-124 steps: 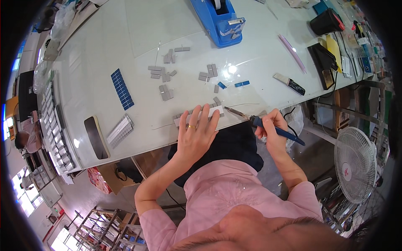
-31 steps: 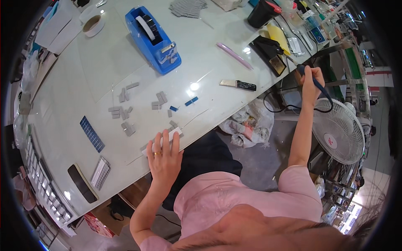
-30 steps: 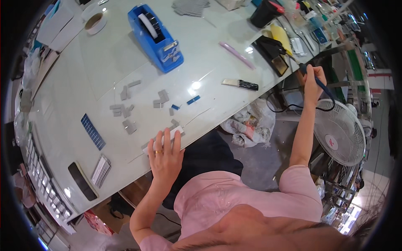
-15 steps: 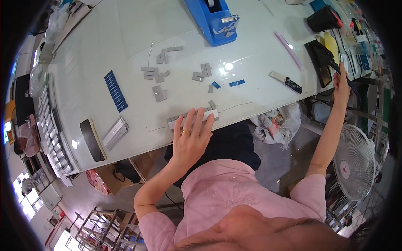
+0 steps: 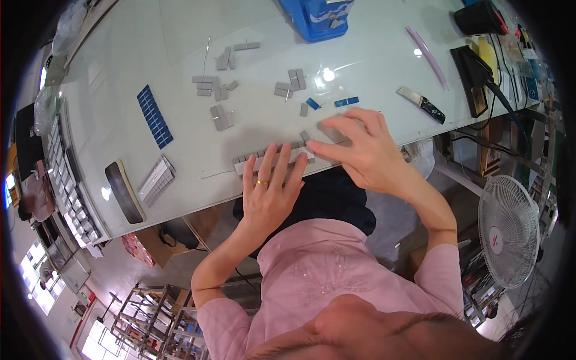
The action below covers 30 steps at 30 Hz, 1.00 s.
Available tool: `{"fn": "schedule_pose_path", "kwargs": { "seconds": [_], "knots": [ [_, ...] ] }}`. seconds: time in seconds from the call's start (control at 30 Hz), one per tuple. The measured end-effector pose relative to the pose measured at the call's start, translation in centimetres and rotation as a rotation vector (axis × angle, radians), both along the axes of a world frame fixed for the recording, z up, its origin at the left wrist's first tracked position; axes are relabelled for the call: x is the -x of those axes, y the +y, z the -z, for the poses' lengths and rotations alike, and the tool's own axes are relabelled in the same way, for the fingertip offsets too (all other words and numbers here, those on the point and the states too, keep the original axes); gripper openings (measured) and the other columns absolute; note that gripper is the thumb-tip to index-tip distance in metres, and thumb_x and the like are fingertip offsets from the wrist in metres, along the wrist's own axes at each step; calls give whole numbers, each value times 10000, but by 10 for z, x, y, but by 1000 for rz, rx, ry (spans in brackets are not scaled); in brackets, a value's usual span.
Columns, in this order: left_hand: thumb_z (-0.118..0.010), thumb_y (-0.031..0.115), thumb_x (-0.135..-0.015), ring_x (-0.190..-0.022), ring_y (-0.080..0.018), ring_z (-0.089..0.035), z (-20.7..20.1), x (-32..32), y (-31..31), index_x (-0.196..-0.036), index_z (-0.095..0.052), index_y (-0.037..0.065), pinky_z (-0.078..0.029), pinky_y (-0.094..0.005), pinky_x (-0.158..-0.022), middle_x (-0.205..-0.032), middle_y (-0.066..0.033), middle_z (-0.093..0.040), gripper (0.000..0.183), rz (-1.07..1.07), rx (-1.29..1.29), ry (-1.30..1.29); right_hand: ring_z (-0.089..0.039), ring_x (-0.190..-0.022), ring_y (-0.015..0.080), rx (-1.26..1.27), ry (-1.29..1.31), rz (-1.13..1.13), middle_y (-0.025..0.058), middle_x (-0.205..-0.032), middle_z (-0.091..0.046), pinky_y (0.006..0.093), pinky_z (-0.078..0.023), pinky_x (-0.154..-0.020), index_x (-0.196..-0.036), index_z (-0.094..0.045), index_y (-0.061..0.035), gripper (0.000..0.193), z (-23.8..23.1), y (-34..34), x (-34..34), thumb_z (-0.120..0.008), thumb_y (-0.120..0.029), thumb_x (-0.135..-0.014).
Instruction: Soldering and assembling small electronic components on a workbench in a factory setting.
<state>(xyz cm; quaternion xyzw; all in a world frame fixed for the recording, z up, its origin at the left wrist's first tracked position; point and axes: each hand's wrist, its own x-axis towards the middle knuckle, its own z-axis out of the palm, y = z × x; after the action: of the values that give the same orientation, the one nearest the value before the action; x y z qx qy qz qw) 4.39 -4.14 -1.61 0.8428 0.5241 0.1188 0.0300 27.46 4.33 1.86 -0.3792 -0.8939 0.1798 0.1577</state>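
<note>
Toward the far side of the desk (image 5: 378, 66) stood a blue tape dispenser (image 5: 318, 23). On the nearer side of it, small grey pieces (image 5: 225, 59) lay in loose clusters across the middle, and two little blue pieces (image 5: 346, 102) sat just beyond the right hand (image 5: 373, 153). Nearer the left edge were a blue gridded strip (image 5: 155, 116), a grey gridded stack (image 5: 157, 180) and, close to the near edge, a dark rounded slab (image 5: 125, 193). Toward the right end, a lilac pen (image 5: 427, 57) and a black-handled blade (image 5: 422, 106) lay apart, with a black stand (image 5: 471, 81) by the near edge and a dark blue handle (image 5: 507, 99) slanting from it over that edge.

The white strip (image 5: 241, 167), with grey pieces along its far side, lay beside the near edge, beneath the left hand (image 5: 270, 189). That hand was unclenched, its spread fingers resting across the strip. The right hand was loosely curved, thumb and forefinger parted, gripping nothing visible; its thumb tip was at the strip's right end, though whether they touched could not be told.
</note>
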Motion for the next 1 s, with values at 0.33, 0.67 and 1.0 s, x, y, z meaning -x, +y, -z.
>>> {"fn": "schedule_pose_path", "kwargs": {
  "seconds": [0.33, 0.67, 1.0],
  "knots": [
    [-813, 293, -751, -1322, -267, -501, 11, 0, -3, -1317, -619, 211, -383, -574, -1058, -1439, -70, -520, 604, -32, -78, -36, -474, -1127, 316, -107, -106, 35, 39, -1278, -576, 431, -358, -973, -1193, -723, -209, 522, 5, 17, -7, -608, -3, -728],
    [-794, 324, -779, -1323, -280, -483, 8, -8, -1, -1352, -597, 271, -349, -576, -1083, -1437, -74, -508, 608, -70, -57, 11, -528, -1046, 268, -148, -27, 58, 9, -1201, -603, 406, -384, -872, -1145, -737, -221, 513, 12, -22, -5, -690, -99, -649],
    [-795, 301, -779, -1306, -277, -490, 7, -15, 3, -1325, -606, 214, -348, -571, -1078, -1383, -54, -541, 584, -81, -62, -62, -520, -1061, 228, -332, -162, 94, -26, -1198, -598, 400, -378, -862, -1158, -731, -253, 513, 21, -30, 7, -688, -127, -662]
  ]
}}
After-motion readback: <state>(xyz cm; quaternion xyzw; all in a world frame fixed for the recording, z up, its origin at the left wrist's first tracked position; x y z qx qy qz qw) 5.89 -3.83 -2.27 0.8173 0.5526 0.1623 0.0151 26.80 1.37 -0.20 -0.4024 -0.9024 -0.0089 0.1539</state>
